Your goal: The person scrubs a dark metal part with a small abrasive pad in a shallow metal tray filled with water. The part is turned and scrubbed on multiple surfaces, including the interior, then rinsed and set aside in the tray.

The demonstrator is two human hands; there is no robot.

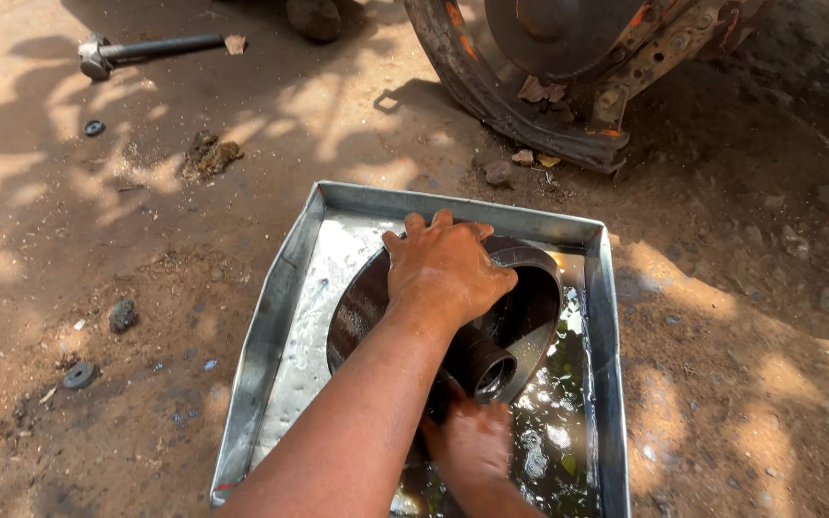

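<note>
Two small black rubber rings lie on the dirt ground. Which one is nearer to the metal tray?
The lower small black rubber ring, beside the grey metal tray's left wall; the other ring lies far up by the hammer.

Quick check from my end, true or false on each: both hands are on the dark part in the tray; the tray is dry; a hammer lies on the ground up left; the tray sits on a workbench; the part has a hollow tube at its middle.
1. Both hands are on the dark round part in the metal tray. True: the left hand lies over its top rim, the right hand is at its lower edge.
2. The tray is dry. False: liquid glints in it.
3. A hammer lies on the ground up left. True.
4. The tray sits on a workbench. False: it sits on bare dirt ground.
5. The part has a hollow tube at its middle. True.
</note>
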